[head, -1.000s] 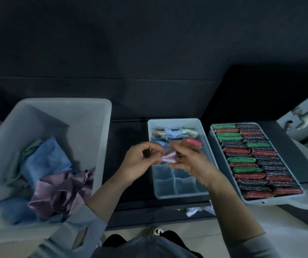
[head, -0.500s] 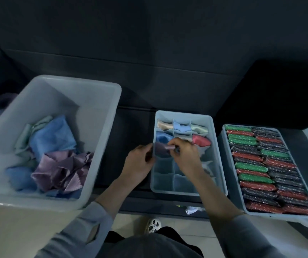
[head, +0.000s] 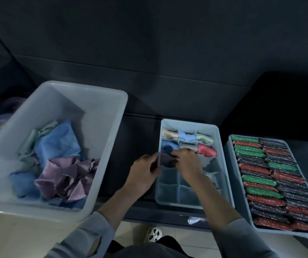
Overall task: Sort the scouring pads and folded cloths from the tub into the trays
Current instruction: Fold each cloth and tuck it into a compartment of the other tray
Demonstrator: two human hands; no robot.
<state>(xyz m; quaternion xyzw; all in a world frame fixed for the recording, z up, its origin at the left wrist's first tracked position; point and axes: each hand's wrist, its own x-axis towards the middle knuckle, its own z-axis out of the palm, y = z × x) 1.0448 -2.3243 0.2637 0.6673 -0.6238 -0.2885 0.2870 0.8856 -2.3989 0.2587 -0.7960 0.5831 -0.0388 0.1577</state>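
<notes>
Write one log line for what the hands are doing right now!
step: tuck purple cloth into divided tray | right hand: pressing cloth | left hand: on tray edge | tub: cloths left

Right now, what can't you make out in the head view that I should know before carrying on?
- Purple folded cloth: partly covered by the right hand; whether it is fully seated in the divided tray is unclear.
- Left hand: fingertips at the tray wall; grip unclear.
- Tub: bottom buried under loose cloths.
- Scouring-pad tray: right corner cut off by the frame edge.
</notes>
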